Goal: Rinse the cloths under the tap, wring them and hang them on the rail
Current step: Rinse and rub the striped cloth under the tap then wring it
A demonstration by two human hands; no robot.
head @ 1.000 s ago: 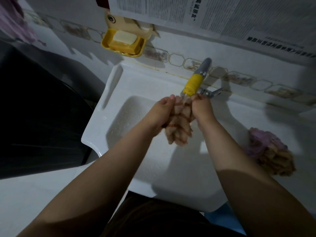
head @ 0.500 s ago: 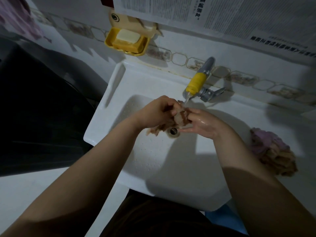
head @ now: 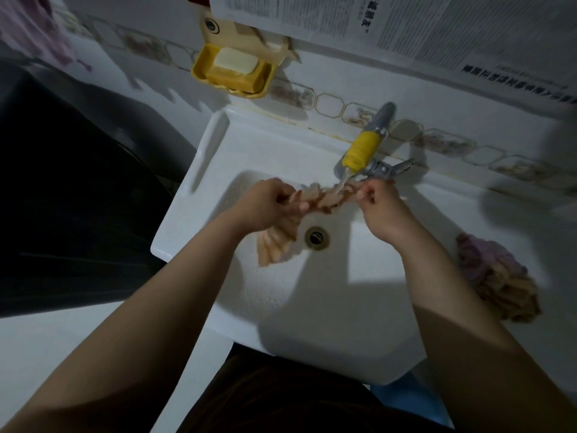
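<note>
A peach-coloured cloth (head: 315,200) is stretched between the two hands over the white sink (head: 199,170), directly under the spout of the tap (head: 362,151) with its yellow sleeve. The left hand (head: 268,204) has its fingers curled round the cloth's left part, and a loose end of the cloth hangs down below that hand, beside the drain (head: 317,237). The right hand (head: 379,207) pinches the cloth's other end just below the tap. A thin stream of water falls from the spout onto the cloth between the hands. Well apart to the right, on the sink's ledge, lies a bundle of other cloths (head: 496,279), purple and tan. A yellow soap dish (head: 234,71) hangs on the wall above the sink.
</note>
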